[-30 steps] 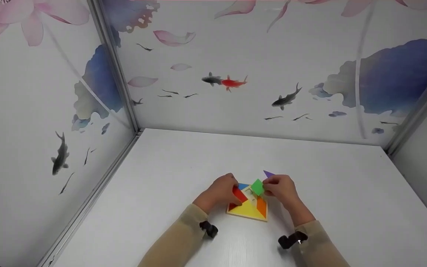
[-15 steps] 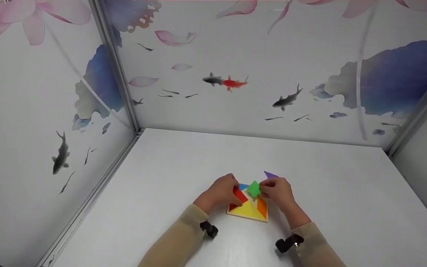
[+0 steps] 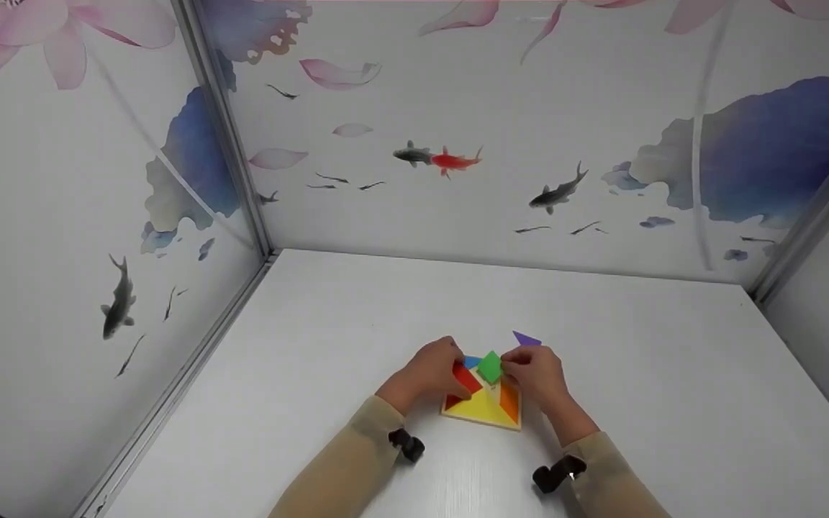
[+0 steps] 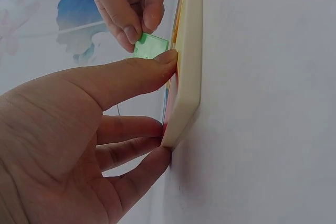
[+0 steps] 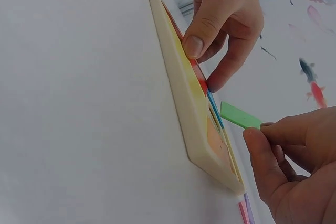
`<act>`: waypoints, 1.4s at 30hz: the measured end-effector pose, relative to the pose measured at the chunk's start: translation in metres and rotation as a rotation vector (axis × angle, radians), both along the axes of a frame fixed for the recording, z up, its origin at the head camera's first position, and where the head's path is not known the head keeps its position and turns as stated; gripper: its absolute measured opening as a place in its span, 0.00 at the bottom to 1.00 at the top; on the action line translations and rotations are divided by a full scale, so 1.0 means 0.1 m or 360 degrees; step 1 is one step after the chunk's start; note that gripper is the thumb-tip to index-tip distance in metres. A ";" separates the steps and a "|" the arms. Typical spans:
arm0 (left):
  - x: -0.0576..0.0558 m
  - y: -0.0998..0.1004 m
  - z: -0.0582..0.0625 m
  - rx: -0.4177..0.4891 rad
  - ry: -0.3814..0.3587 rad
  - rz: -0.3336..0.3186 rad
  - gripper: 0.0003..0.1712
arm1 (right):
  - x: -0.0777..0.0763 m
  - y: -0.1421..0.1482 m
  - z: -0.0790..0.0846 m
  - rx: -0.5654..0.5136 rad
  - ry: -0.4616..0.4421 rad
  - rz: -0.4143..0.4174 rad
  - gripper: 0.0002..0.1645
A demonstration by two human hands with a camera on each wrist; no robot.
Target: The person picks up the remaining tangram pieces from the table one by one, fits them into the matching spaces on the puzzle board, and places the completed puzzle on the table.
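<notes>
Red piece: seated in the left part of the tray; partly covered by the left hand in the head view, so its full outline could not be read.
Blue piece: at the far edge of the tray; only a short section showed between the left hand and the green piece.
Yellow piece: along the near edge of the tray; mostly visible in the head view.
Orange piece: at the right edge of the tray, near the right hand.
Purple piece: on the table beyond the right hand, which hid part of it.
Pink strip: beside the purple piece; cut off by the lower border of the right wrist view and too narrow to identify.
Position change, 1.0 s: left hand and tray held station; green piece and right hand shifted left, placing the green piece farther over the tray and exposing more of the purple piece.
Left hand: partly bent; thumb and fingers gripped the tray across one corner, thumb on the upper face.
Right hand: fingertips nearly closed, pinching one end of the green piece.
Green piece: held tilted over the tray, near the blue piece; contact could not be confirmed.
</notes>
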State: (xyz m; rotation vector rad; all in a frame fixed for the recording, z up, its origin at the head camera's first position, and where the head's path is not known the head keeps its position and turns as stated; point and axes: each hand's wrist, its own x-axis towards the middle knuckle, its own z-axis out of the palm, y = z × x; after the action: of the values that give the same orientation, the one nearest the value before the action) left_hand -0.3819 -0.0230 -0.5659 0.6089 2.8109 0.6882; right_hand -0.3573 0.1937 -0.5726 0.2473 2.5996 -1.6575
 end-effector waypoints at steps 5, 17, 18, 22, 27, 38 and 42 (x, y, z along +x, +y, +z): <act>0.00 0.00 -0.03 -0.0002 0.0013 -0.0008 0.31 | 0.00 -0.01 -0.02 0.0003 0.0001 -0.0007 0.07; 0.00 0.00 -0.03 0.0012 0.0024 -0.0010 0.32 | 0.01 -0.02 -0.04 -0.0004 0.0005 0.0003 0.08; 0.00 -0.01 -0.03 0.0015 0.0023 -0.0011 0.32 | 0.01 -0.03 -0.03 0.0001 0.0006 0.0006 0.08; 0.01 -0.01 -0.02 0.0039 0.0008 -0.0009 0.31 | 0.01 -0.03 -0.03 0.0024 0.0026 0.0022 0.08; 0.01 -0.01 -0.03 0.0054 -0.0017 -0.0002 0.31 | 0.01 -0.03 -0.03 0.0045 0.0044 0.0039 0.08; 0.00 -0.01 -0.02 0.0062 0.0009 -0.0022 0.29 | 0.03 -0.05 -0.02 0.0035 0.0018 0.0046 0.08; -0.01 -0.02 -0.03 0.0051 0.0018 -0.0031 0.30 | 0.03 -0.05 -0.03 0.0021 0.0014 0.0050 0.08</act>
State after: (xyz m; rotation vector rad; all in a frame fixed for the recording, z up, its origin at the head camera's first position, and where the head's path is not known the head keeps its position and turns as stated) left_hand -0.3826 -0.0246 -0.5688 0.6467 2.8057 0.7299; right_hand -0.3547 0.1884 -0.5756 0.1991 2.6080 -1.6357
